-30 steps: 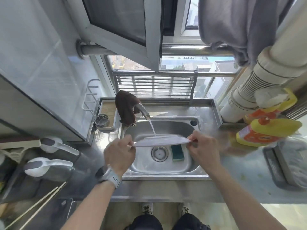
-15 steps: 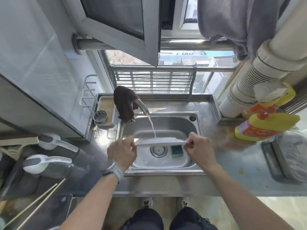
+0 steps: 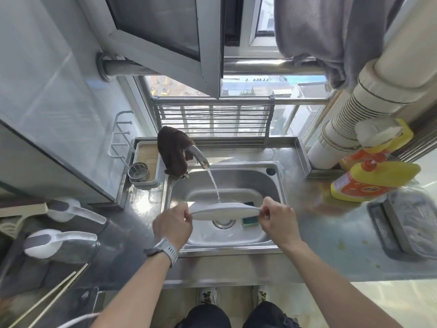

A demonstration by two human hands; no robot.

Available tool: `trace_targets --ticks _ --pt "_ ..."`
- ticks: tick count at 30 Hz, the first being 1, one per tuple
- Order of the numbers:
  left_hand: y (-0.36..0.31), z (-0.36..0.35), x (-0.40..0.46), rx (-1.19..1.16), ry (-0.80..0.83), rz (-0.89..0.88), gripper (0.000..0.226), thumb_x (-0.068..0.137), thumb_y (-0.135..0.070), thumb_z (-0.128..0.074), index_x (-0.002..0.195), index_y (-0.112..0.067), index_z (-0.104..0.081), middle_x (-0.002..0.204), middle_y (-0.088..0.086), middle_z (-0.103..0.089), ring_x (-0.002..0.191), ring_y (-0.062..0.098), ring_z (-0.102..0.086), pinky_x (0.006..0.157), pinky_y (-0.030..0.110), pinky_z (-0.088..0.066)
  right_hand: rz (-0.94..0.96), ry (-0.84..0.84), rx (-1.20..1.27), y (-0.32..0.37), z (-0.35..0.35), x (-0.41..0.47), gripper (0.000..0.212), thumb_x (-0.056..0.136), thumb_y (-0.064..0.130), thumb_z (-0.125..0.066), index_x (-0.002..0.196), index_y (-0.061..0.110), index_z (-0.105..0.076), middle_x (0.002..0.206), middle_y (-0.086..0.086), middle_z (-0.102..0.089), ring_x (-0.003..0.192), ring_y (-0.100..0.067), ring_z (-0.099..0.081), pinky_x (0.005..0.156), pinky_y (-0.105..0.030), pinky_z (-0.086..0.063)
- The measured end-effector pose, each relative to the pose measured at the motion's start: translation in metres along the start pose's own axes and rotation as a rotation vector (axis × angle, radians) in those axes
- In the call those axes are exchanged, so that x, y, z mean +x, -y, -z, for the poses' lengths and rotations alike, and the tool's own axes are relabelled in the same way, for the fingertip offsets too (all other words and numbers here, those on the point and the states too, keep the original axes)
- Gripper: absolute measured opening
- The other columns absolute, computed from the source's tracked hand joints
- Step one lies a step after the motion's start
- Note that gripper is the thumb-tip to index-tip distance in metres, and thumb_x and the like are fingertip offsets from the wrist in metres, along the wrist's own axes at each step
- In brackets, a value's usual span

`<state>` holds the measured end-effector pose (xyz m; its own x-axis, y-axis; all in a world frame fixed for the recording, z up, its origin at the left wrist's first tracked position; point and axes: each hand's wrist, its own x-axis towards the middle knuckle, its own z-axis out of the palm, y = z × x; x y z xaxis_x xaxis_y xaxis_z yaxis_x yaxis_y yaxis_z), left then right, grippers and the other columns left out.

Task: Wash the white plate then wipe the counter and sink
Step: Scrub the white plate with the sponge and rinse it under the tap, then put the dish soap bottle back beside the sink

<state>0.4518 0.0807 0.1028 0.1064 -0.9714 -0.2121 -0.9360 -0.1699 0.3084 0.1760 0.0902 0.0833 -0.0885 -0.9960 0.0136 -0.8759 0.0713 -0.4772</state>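
Note:
The white plate (image 3: 224,210) hangs nearly level over the steel sink (image 3: 279,185), seen almost edge-on. My left hand (image 3: 172,223) pinches its left rim and my right hand (image 3: 276,220) pinches its right rim. Water runs from the faucet (image 3: 199,157) onto the plate's top. A green sponge (image 3: 250,221) lies in the basin beside the drain (image 3: 223,223), partly behind the plate. A brown cloth (image 3: 173,152) is draped over the faucet's base. The steel counter (image 3: 331,237) spreads to both sides.
Yellow-and-orange cleaner bottles (image 3: 371,181) stand at the back right, with a grey tray (image 3: 411,223) in front of them. On the left lie two white scoops (image 3: 59,240), chopsticks (image 3: 47,294) and a small strainer (image 3: 138,171) in a tray. Yellowish spots mark the right counter.
Both hands and the plate stay under the running water; the plate's tilt has shifted slightly and now hides more of the sponge. The camera view has dipped a little.

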Motion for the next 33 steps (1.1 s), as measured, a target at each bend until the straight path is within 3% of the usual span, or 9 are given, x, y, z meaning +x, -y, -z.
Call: trace_targets --ticks 4,7,10,15,20,22,25,30,33 --pt "0.003 0.001 0.001 -0.038 -0.189 -0.017 0.009 0.091 -0.030 -0.064 0.085 -0.024 -0.064 0.072 0.002 -0.065 0.069 0.029 -0.062 0.059 0.029 -0.037 -0.018 -0.089 0.048 -0.004 0.002 0.001 0.015 0.080 0.011 -0.072 0.077 0.020 -0.060 0.064 0.003 -0.068 0.060 -0.022 -0.066 0.056 -0.033 -0.050" --pt "-0.005 -0.009 0.011 -0.149 -0.041 0.082 0.016 0.095 -0.033 -0.061 0.082 -0.027 -0.058 0.078 0.000 -0.066 0.078 0.030 -0.065 0.064 0.030 -0.041 -0.137 -0.034 0.106 -0.007 -0.011 0.006 0.012 0.085 0.011 -0.068 0.079 0.018 -0.061 0.068 -0.002 -0.070 0.066 -0.030 -0.067 0.060 -0.035 -0.050" --pt "-0.017 -0.020 0.026 -0.341 -0.043 0.174 0.015 0.092 -0.037 -0.069 0.084 -0.025 -0.062 0.089 -0.004 -0.073 0.086 0.025 -0.069 0.073 0.031 -0.052 -0.306 -0.109 0.266 -0.016 -0.014 0.011 0.003 0.089 0.013 -0.068 0.088 0.015 -0.066 0.078 -0.002 -0.073 0.072 -0.024 -0.066 0.066 -0.029 -0.047" --pt "-0.068 -0.023 0.039 -0.506 -0.024 0.122 0.019 0.091 -0.035 -0.073 0.079 -0.030 -0.058 0.081 -0.013 -0.068 0.080 0.016 -0.069 0.076 0.034 -0.059 -0.435 -0.231 0.446 -0.046 0.019 0.019 0.005 0.089 0.019 -0.073 0.091 0.017 -0.068 0.078 0.003 -0.071 0.073 -0.016 -0.068 0.071 -0.031 -0.055" --pt "-0.145 -0.052 0.043 -0.651 0.108 0.140 0.013 0.086 -0.030 -0.076 0.084 -0.027 -0.064 0.085 -0.010 -0.072 0.082 0.014 -0.070 0.075 0.030 -0.058 -0.622 -0.301 0.461 -0.114 0.055 0.014 0.014 0.086 0.015 -0.077 0.099 0.013 -0.072 0.087 -0.002 -0.073 0.079 -0.017 -0.068 0.075 -0.021 -0.052" --pt "-0.177 -0.069 0.040 -0.664 0.207 0.181 0.008 0.086 -0.028 -0.076 0.088 -0.026 -0.068 0.090 -0.007 -0.073 0.084 0.013 -0.069 0.072 0.025 -0.054 -0.730 -0.293 0.439 -0.146 0.062 0.005 0.019 0.084 0.015 -0.078 0.102 0.013 -0.074 0.094 -0.005 -0.076 0.088 -0.021 -0.070 0.086 -0.031 -0.054" --pt "-0.215 -0.104 0.037 -0.666 0.310 0.229 0.005 0.082 -0.028 -0.076 0.084 -0.026 -0.072 0.093 -0.004 -0.077 0.089 0.017 -0.071 0.087 0.032 -0.059 -0.844 -0.272 0.435 -0.189 0.069 -0.006 0.018 0.083 0.013 -0.077 0.101 0.013 -0.075 0.095 -0.007 -0.077 0.091 -0.024 -0.071 0.091 -0.037 -0.055" --pt "-0.254 -0.151 0.030 -0.682 0.401 0.283 0.014 0.089 -0.027 -0.073 0.102 -0.023 -0.076 0.098 -0.004 -0.074 0.091 0.015 -0.068 0.080 0.023 -0.049 -0.942 -0.249 0.485 -0.241 0.074 -0.012 0.022 0.084 0.005 -0.072 0.105 0.009 -0.075 0.096 -0.009 -0.075 0.089 -0.022 -0.066 0.085 -0.028 -0.048" --pt "-0.268 -0.171 0.028 -0.650 0.423 0.303 0.017 0.091 -0.024 -0.071 0.107 -0.022 -0.076 0.109 -0.001 -0.077 0.098 0.018 -0.071 0.091 0.029 -0.056 -0.956 -0.204 0.486 -0.260 0.074 -0.010 0.025 0.084 0.005 -0.071 0.109 0.008 -0.074 0.092 -0.007 -0.071 0.090 -0.023 -0.065 0.087 -0.030 -0.048"
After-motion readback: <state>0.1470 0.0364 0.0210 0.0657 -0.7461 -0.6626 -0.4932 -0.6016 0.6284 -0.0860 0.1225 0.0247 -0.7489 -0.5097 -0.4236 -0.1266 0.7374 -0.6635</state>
